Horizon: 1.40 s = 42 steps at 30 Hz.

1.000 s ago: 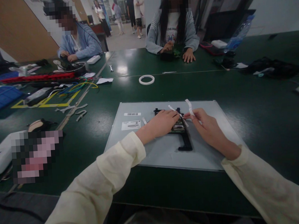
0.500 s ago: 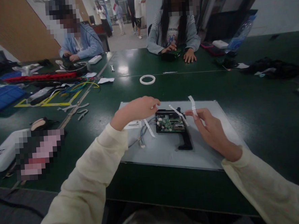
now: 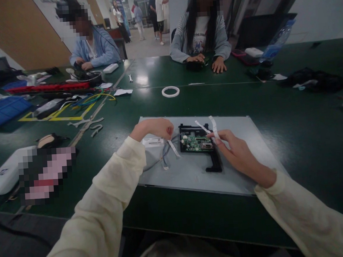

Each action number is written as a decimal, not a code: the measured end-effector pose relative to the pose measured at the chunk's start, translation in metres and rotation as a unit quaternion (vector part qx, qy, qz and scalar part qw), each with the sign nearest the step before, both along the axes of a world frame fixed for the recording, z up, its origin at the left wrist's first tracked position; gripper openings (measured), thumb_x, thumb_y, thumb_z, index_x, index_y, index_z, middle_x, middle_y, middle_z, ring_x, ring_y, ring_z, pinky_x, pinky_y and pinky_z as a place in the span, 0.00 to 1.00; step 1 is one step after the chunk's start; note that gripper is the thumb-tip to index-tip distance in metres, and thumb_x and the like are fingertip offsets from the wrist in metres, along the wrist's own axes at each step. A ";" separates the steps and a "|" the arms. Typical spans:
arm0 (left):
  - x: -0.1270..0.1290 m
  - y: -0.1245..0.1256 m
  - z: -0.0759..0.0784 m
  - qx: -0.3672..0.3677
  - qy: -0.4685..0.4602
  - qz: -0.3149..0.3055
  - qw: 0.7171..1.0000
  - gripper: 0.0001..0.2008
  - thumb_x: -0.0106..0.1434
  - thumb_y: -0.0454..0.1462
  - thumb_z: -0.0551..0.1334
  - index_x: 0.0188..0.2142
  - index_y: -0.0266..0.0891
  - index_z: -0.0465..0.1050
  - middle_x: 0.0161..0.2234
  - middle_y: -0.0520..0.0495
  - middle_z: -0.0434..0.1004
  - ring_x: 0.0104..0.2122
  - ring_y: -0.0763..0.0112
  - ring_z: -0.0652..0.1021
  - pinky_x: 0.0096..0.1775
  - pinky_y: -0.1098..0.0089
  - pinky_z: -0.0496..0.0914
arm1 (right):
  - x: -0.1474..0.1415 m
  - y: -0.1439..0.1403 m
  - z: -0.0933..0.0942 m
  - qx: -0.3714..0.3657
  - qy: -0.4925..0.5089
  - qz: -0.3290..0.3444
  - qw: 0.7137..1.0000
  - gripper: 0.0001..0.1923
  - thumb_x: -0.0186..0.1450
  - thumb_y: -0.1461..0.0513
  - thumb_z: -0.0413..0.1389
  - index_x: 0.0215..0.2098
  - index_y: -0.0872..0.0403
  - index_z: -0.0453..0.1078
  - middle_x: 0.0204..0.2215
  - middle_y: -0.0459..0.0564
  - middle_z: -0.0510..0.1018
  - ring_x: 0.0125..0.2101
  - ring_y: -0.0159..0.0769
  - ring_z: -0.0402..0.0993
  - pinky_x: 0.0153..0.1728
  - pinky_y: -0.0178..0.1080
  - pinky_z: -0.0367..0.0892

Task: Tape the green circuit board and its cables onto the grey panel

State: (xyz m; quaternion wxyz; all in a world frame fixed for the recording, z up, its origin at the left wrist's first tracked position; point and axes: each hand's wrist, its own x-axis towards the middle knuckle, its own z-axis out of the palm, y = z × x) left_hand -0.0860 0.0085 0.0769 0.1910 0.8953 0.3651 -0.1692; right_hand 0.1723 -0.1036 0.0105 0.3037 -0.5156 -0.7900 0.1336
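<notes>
A pale grey flat panel (image 3: 177,178) lies on the table. On it sits a black plastic bracket (image 3: 216,162) with a green circuit board (image 3: 194,143). My right hand (image 3: 239,149) pinches a strip of white tape (image 3: 213,126) over the board's right side. Another white strip (image 3: 202,126) crosses the bracket's top. At the board's left, my left hand (image 3: 156,128) is curled with its fingertips pressed together; what they hold, if anything, is hidden. Just below it lie grey cables (image 3: 165,156) and a third white strip (image 3: 173,148).
A white tape roll (image 3: 171,91) lies beyond the panel. Left are crumpled strips (image 3: 85,123), a white device (image 3: 10,171), a blue bin (image 3: 6,110) and loose coloured wires (image 3: 95,98). Two people sit across the green table; a bottle (image 3: 278,40) is far right.
My left hand has moved down and left, its fingers curling in. My right hand has lowered the tape strip leftward, closer to the board's right edge.
</notes>
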 end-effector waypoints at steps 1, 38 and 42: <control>0.000 0.000 0.000 -0.009 0.000 0.000 1.000 0.08 0.54 0.37 0.59 0.33 0.36 0.73 0.30 0.50 0.76 0.29 0.74 0.71 0.30 0.74 0.60 | 0.000 0.000 0.000 -0.002 0.000 0.001 1.000 0.13 0.70 0.58 0.42 0.48 0.54 0.62 0.38 0.50 0.73 0.29 0.33 0.71 0.29 0.34 0.63; 0.002 0.002 -0.005 0.010 0.012 0.028 0.999 0.11 0.52 0.39 0.60 0.34 0.35 0.73 0.31 0.48 0.75 0.30 0.71 0.71 0.29 0.73 0.60 | 0.000 0.002 -0.004 -0.034 0.001 0.016 0.999 0.11 0.69 0.58 0.44 0.46 0.53 0.60 0.44 0.53 0.73 0.43 0.41 0.72 0.36 0.39 0.67; 0.005 -0.003 -0.004 0.025 0.037 0.021 0.999 0.15 0.51 0.42 0.62 0.37 0.36 0.72 0.35 0.47 0.75 0.32 0.69 0.72 0.30 0.72 0.60 | -0.001 0.002 -0.004 -0.031 0.001 0.014 0.999 0.11 0.69 0.57 0.44 0.46 0.53 0.61 0.45 0.53 0.72 0.43 0.41 0.71 0.37 0.39 0.67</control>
